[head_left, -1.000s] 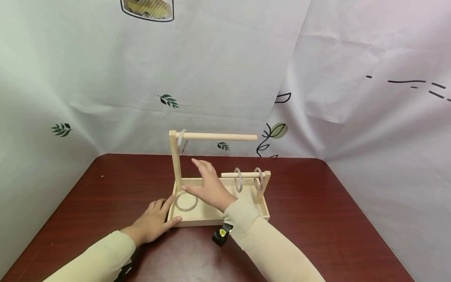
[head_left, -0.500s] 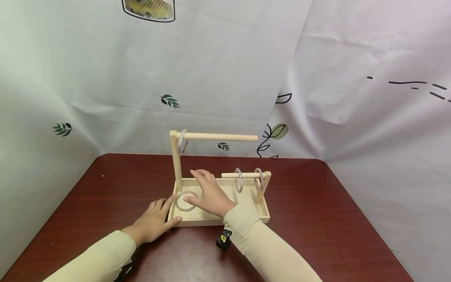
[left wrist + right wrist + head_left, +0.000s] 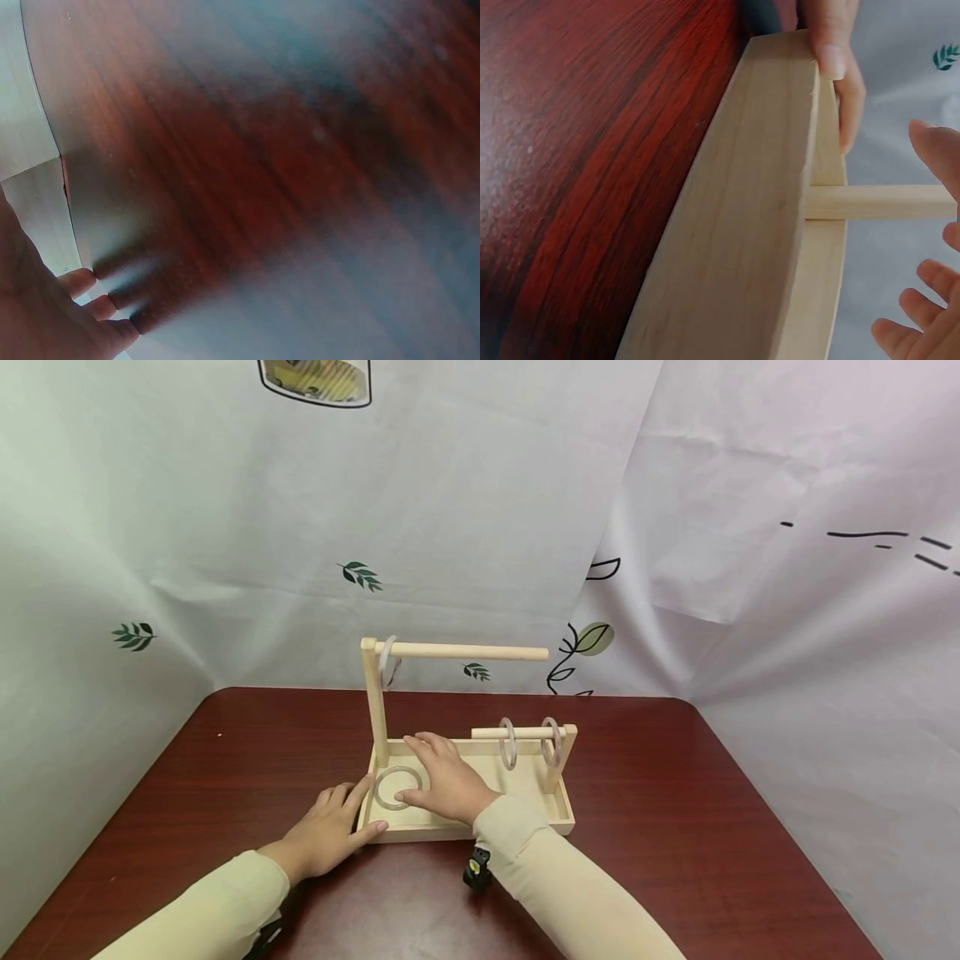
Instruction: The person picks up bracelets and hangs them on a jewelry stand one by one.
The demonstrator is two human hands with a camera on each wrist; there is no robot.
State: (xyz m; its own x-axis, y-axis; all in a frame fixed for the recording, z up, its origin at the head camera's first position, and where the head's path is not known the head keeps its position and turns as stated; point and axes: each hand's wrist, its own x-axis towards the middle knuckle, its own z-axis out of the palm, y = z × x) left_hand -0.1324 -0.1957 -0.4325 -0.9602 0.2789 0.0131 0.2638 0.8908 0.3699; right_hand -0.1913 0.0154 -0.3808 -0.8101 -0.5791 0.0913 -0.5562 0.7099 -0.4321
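Note:
A pale wooden rack has a shallow tray [image 3: 450, 832], a tall rod [image 3: 472, 652] on the left post and a shorter rod [image 3: 528, 732] on the right. One grey ring [image 3: 388, 662] hangs by the tall post; two more, a ring [image 3: 507, 743] and a ring [image 3: 551, 742], hang on the short rod. Flat in the tray's left end lies another ring [image 3: 377, 792]. My right hand [image 3: 450, 782] hovers over the tray with spread fingers, its thumb overlapping that ring's right side. My left hand [image 3: 324, 831] rests at the tray's front left corner, thumb on the front rim.
The rack stands on a dark red wooden table [image 3: 675, 827]. A white cloth backdrop [image 3: 480, 510] with leaf prints hangs behind and at both sides. The tall rod's free end points right, and the short rod's free end points left.
My right hand has come down from below the tall rod to low over the tray, beside the flat ring. My left hand and the rings have stayed in place.

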